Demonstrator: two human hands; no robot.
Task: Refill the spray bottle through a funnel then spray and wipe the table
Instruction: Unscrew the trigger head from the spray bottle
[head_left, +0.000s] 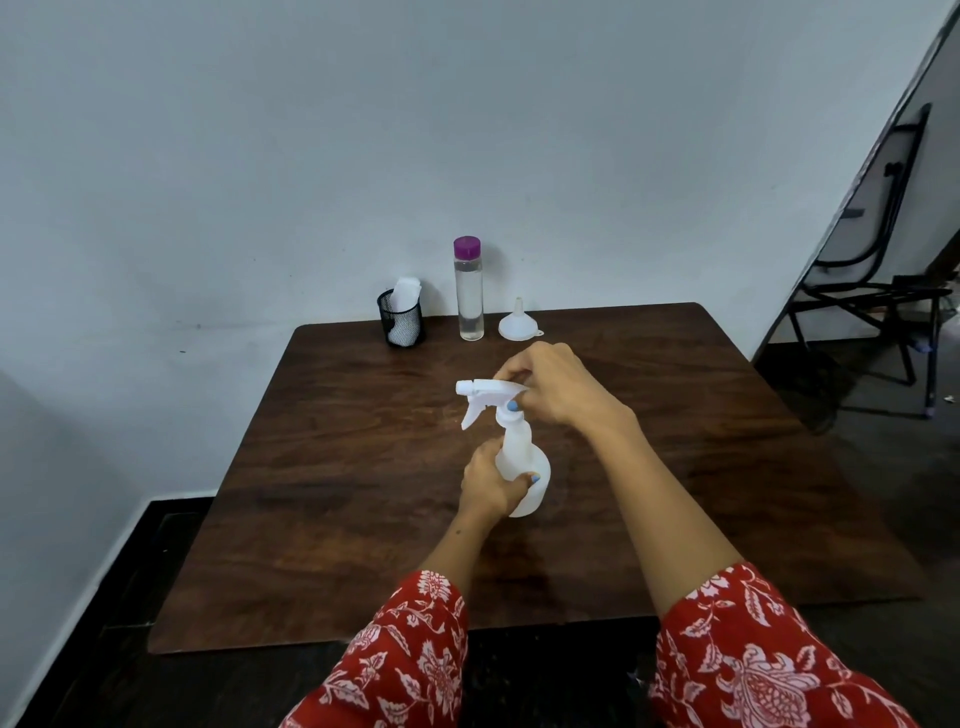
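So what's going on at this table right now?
A person steadies a white spray bottle on the dark wooden table with the left hand, while the right hand has its grip on the trigger head, apparently at the collar. Along the far edge stand a clear purple-capped bottle, a white funnel and a black mesh cup, all untouched.

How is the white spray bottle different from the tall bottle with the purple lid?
The spray bottle is cloudy white with a trigger top; the tall bottle is see-through with a purple cap. The spray bottle is round and wide at the bottom; the tall bottle is thin and straight. The left hand and right hand hold the spray bottle; nobody touches the tall bottle. Both stand upright on the table.
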